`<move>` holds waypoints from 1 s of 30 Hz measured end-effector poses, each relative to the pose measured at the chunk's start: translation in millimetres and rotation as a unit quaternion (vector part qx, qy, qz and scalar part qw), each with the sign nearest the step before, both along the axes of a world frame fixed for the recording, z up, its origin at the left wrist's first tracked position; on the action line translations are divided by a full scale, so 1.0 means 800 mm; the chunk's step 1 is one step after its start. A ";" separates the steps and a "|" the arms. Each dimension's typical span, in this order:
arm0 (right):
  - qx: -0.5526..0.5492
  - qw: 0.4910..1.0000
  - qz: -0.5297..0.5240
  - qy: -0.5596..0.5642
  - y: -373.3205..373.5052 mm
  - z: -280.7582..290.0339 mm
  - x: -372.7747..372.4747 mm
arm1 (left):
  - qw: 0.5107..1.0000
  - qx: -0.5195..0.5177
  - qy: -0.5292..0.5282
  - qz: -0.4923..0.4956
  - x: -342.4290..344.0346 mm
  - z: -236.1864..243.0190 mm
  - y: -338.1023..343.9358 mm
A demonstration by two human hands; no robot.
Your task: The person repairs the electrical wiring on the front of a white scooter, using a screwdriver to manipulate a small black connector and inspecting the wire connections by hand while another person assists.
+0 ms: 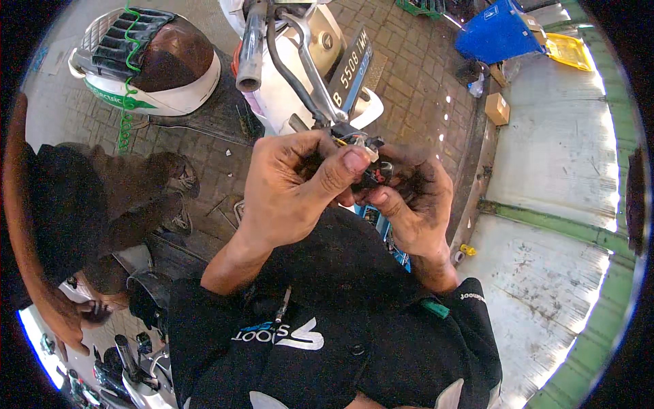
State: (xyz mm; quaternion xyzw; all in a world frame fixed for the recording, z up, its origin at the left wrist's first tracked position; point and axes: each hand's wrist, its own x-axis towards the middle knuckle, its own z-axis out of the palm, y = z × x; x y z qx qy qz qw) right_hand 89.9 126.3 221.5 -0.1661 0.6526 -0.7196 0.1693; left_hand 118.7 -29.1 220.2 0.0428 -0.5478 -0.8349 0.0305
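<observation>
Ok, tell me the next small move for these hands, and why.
Probably tilt the black part slightly with the right hand, keeping the left hand steady: the left thumb is beside the small white piece, thin wires crowd close, and fingers cover much of the part.

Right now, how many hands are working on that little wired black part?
2: the left hand, its thumb at the pale connector, and the right hand, its thumb against the black part. Some fingers are hidden.
</observation>
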 end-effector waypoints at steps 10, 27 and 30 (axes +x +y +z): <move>-0.003 1.000 0.020 0.010 -0.003 0.006 -0.003 | 1.000 0.011 0.022 0.001 0.001 0.000 -0.003; -0.066 0.996 0.058 -0.031 0.000 0.004 -0.016 | 0.941 -0.228 0.244 0.046 -0.027 -0.025 -0.016; -0.038 0.997 0.062 -0.002 0.002 0.007 -0.016 | 0.942 -0.212 0.253 0.058 -0.029 -0.029 -0.013</move>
